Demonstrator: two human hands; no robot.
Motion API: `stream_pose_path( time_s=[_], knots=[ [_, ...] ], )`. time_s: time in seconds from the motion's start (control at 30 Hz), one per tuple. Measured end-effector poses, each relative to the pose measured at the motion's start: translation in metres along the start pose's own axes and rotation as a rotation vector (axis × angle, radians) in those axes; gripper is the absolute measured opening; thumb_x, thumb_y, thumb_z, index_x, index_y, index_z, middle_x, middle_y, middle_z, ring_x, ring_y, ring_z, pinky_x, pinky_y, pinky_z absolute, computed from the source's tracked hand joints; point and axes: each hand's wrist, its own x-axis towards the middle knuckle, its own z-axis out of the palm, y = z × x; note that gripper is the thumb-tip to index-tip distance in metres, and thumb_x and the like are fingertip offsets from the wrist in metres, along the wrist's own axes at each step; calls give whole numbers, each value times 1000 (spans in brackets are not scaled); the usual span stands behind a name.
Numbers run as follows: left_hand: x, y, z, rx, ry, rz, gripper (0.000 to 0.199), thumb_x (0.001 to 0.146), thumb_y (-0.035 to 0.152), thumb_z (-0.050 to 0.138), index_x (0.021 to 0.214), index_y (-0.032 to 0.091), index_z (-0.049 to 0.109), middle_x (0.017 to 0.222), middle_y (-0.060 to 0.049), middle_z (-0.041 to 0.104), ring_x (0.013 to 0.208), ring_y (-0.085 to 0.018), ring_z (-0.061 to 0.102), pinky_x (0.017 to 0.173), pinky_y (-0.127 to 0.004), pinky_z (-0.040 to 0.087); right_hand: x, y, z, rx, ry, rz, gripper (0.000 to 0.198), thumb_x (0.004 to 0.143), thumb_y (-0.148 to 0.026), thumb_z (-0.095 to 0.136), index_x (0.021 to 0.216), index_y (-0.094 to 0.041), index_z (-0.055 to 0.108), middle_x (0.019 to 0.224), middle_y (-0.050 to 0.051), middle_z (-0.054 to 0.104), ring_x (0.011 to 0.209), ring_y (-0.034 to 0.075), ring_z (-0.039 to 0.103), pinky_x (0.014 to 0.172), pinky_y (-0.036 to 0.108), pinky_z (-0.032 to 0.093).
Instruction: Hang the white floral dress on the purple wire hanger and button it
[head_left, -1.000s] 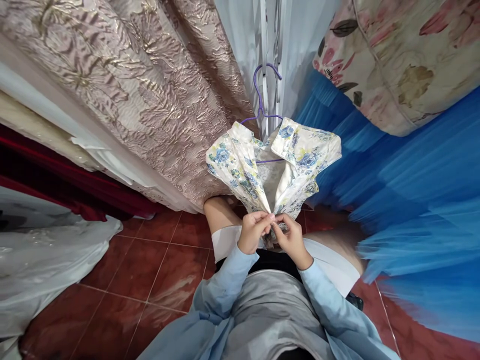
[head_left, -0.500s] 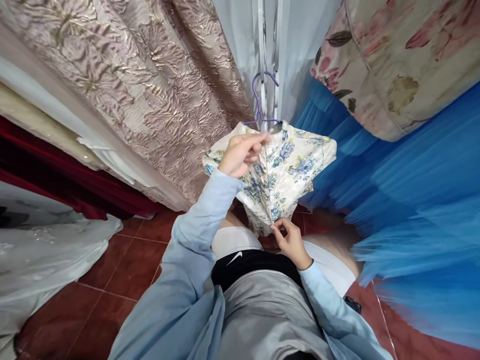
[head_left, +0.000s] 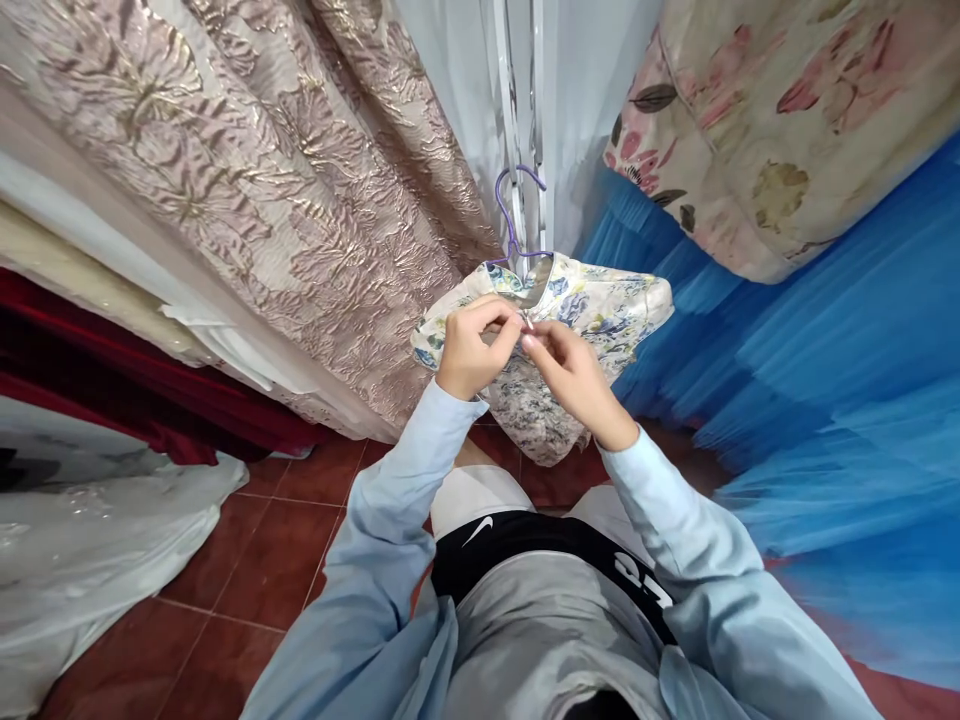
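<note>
A white garment with blue and yellow flowers (head_left: pixel 600 310) hangs on a purple hanger (head_left: pixel 511 215) in front of me. My left hand (head_left: pixel 480 345) is closed in a pinch at the front neckline, just below the hanger. Right beside it, my right hand (head_left: pixel 566 370) pinches the same spot, fingertips almost touching those of the left. Both hold the garment's edges at the neck opening. Whatever small fastening may lie between the fingertips is too small to make out. Below the hands the lower part of the garment drapes over the floor.
Pink brocade fabric (head_left: pixel 300 180) hangs on the left, with dark red cloth (head_left: pixel 112 360) farther out. On the right are a floral cloth (head_left: pixel 750 130) and a blue tulle skirt (head_left: pixel 825 400). Pale metal posts (head_left: pixel 510 100) rise behind the hanger. Red tiles (head_left: pixel 255 550) cover the floor.
My right hand has moved up from the garment's lower front edge to the neckline. My left hand has shifted slightly down and now pinches there too. The garment front hangs looser.
</note>
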Motion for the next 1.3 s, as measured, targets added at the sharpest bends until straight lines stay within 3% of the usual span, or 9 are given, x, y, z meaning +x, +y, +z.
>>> stream_pose_path(
  time_s=[0.17,0.33,0.63,0.8,0.87,0.97,1.1,1.2,1.3],
  knots=[
    [-3,8,-3,-66,21,-87,17,80,14,72,95,18,66,84,0,64,74,-13,63,68,-22,51,24,-9,8,-63,61,-99,35,102,-42,51,78,-18,60,71,1,61,65,14,53,64,27,38],
    [-4,-5,2,-18,133,-14,16,83,25,75,85,19,60,81,1,62,73,-12,62,70,-23,51,18,6,18,-24,117,-39,32,99,-39,55,75,-18,57,62,-3,49,56,12,43,56,27,31],
    [24,2,-44,-339,579,195,47,80,36,83,89,22,39,78,4,51,74,-9,55,65,-21,41,-32,81,29,-126,-21,246,38,88,-34,56,56,-22,40,53,-5,41,53,11,37,57,26,30],
    [1,-14,-71,-560,413,-65,46,80,39,81,90,25,38,78,3,51,74,-12,52,74,-27,47,-28,38,24,-153,-63,89,33,94,-42,60,69,-20,56,62,-1,54,59,14,47,60,28,37],
    [-12,-18,-73,-509,398,-150,39,85,45,75,91,26,42,83,1,54,83,-15,58,77,-30,49,-9,21,30,-191,-30,-131,18,95,-35,59,99,-19,65,94,6,68,84,21,60,78,33,47],
    [-24,-21,-82,-529,407,-249,41,78,44,82,92,26,47,85,1,56,82,-15,60,75,-29,50,24,22,48,-361,-148,-320,31,96,-27,56,125,-17,62,126,15,64,118,30,56,102,44,41],
    [-34,-34,-122,-599,380,-366,47,68,34,93,94,25,54,82,4,60,71,-10,57,67,-24,48,44,53,59,-513,-312,-310,22,102,-33,55,101,-17,70,99,11,70,97,27,59,93,41,38],
    [-49,-62,-148,-353,273,-477,41,69,31,92,99,23,65,85,1,66,71,-12,60,64,-25,48,37,62,54,-449,-266,-362,27,103,-40,54,94,-20,69,92,7,70,89,24,57,89,38,35],
    [-69,-91,-134,-175,269,-681,30,63,27,95,77,18,70,74,-1,69,69,-16,60,67,-27,50,25,47,54,-339,-230,-375,30,105,-42,52,93,-20,68,90,5,69,89,22,58,88,36,35]
  ],
)
